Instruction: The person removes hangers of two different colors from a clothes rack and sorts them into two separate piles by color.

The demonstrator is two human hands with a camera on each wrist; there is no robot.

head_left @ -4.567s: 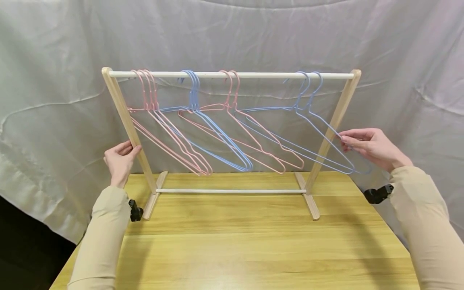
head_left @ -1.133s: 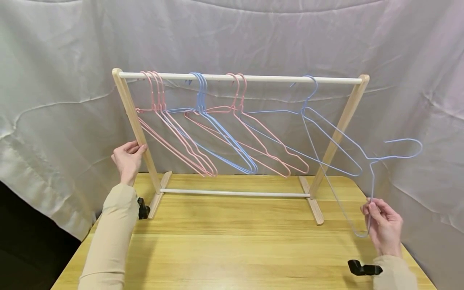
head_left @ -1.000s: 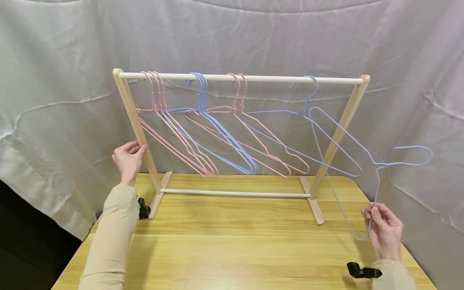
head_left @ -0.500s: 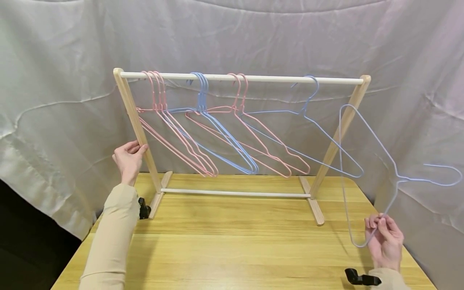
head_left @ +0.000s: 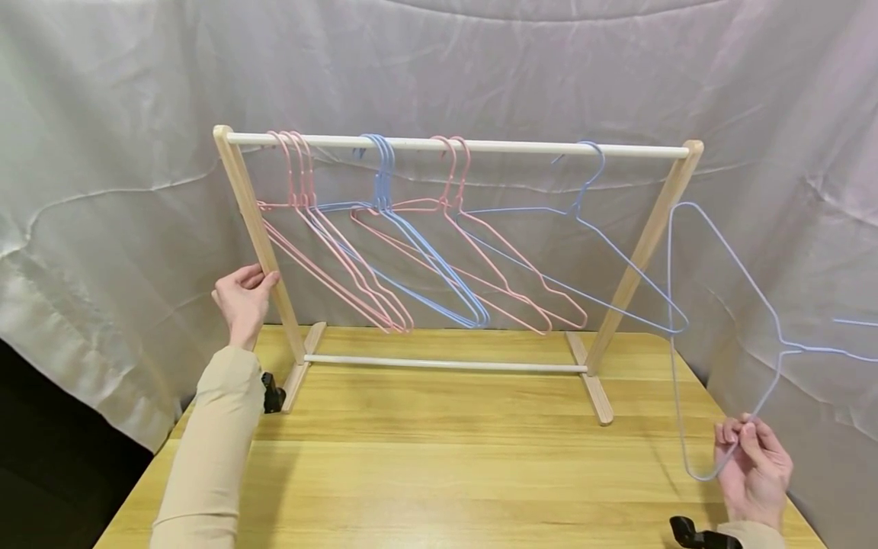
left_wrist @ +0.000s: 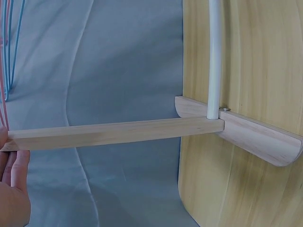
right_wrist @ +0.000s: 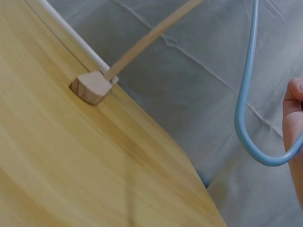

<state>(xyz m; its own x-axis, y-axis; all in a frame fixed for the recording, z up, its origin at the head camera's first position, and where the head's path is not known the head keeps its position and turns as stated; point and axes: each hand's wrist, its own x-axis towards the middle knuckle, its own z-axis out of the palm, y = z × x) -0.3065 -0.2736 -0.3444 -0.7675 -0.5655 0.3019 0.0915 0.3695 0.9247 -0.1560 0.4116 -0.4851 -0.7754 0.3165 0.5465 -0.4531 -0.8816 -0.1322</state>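
Observation:
My right hand (head_left: 754, 469) pinches a blue wire hanger (head_left: 823, 350) near one shoulder end. That hanger is off the rail, turned on its side with its hook pointing right and partly out of the head view. In the right wrist view its rounded blue end (right_wrist: 240, 113) shows beside the hand. My left hand (head_left: 241, 301) grips the left wooden post (head_left: 240, 198) of a small clothes rack, thumb in front. Another blue hanger (head_left: 579, 200) hangs alone toward the right of the white rail (head_left: 521, 147), overlapping the held one in view.
Several pink hangers (head_left: 291, 179) hang at the left of the rail, then several blue hangers (head_left: 381, 179), then two pink hangers (head_left: 449, 179). The rack's feet (head_left: 598, 400) stand on a wooden table (head_left: 425, 457). A grey curtain (head_left: 439, 69) closes off the back.
The rightmost blue hanger has come off the rail in my right hand, turned sideways, and moved right and down toward me. My left hand has stayed on the post.

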